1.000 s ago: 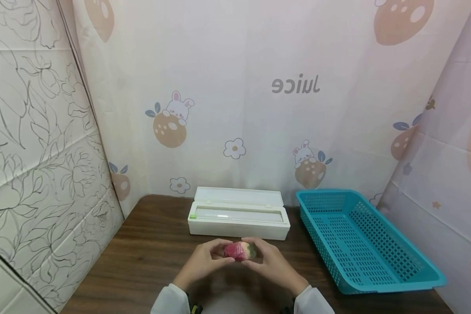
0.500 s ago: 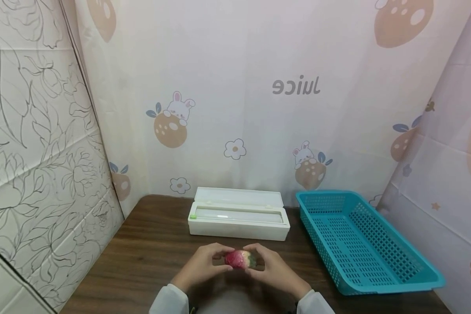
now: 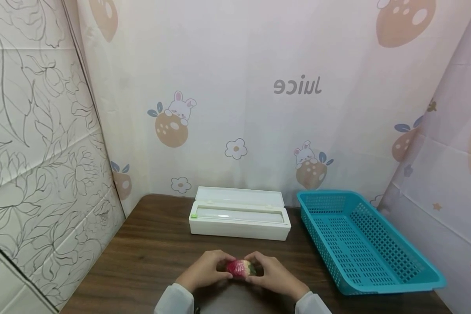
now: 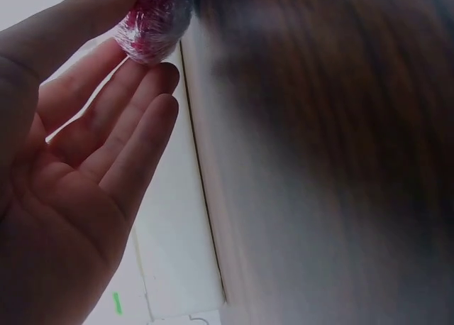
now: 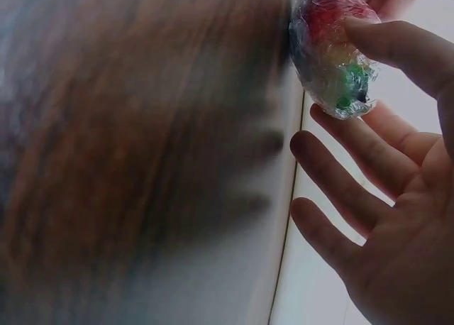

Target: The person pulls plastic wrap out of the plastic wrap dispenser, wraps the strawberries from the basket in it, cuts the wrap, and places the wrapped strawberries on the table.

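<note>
A strawberry wrapped in clear cling film lies between both hands, close over the front of the table in the head view. Its red end points left; a pale band and a green end face right. My left hand pinches the red end between thumb and forefinger, and in the left wrist view its other fingers are extended. From the other side my right hand holds the green end by thumb and fingertips. The right wrist view shows the crinkled film on the strawberry, with the lower fingers spread apart.
Behind the hands stands a white cling film dispenser, its lid raised and a green slider at its left. To the right is a blue-green plastic basket on the dark wooden table. Printed curtains enclose the back and sides.
Both hands have moved down and nearer to the body, carrying the wrapped strawberry between them. The dispenser and basket have stayed in place.
</note>
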Demonstrator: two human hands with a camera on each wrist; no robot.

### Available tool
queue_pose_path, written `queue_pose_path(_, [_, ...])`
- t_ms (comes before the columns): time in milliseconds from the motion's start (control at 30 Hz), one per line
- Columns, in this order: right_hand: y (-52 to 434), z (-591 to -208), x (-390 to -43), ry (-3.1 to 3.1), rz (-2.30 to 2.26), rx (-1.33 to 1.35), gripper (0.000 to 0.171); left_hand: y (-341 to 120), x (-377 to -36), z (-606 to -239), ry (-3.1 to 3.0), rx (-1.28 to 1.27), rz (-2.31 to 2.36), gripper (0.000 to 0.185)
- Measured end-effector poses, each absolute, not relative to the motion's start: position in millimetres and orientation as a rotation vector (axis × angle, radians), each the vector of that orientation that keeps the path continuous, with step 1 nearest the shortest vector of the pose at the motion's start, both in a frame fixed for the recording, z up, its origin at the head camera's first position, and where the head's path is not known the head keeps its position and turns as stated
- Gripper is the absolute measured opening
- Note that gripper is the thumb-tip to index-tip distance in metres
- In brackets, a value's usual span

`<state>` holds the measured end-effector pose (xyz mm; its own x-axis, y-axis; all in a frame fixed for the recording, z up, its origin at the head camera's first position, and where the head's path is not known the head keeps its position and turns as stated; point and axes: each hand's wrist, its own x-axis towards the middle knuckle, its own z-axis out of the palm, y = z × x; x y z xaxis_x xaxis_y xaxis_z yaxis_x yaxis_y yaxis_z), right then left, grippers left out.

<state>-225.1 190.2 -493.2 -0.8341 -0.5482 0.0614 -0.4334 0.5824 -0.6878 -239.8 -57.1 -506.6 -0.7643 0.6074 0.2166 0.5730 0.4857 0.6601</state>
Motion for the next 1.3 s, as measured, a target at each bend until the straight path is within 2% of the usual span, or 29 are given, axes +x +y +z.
queue_pose_path(300, [189.0,-497.8,-226.5,2.630,-1.072,-0.749,0.040,-53.5,-239.7,-502.8,2.622,0.960,1.116,0.034])
queue_pose_path(533, [189.9,-496.5,-225.9,2.659,-0.958,-0.714,0.049,-51.9,-236.9,-500.7,2.607,0.931,1.099,0.034])
queue_pose_path(700, [191.3,-494.7,-224.0,2.640,-0.939,-0.709,0.047,-51.5,-235.1,-499.2,2.586,0.918,1.094,0.034])
queue_pose_path(1033, [191.5,-495.4,-224.0,2.637,-0.944,-0.824,0.061,-55.0,-233.8,-497.0,2.593,0.967,1.049,0.049])
queue_pose_path(1300, [191.5,-493.8,-223.5,2.697,-0.957,-0.757,0.058,-61.4,-231.5,-489.8,2.696,0.924,1.093,0.042])
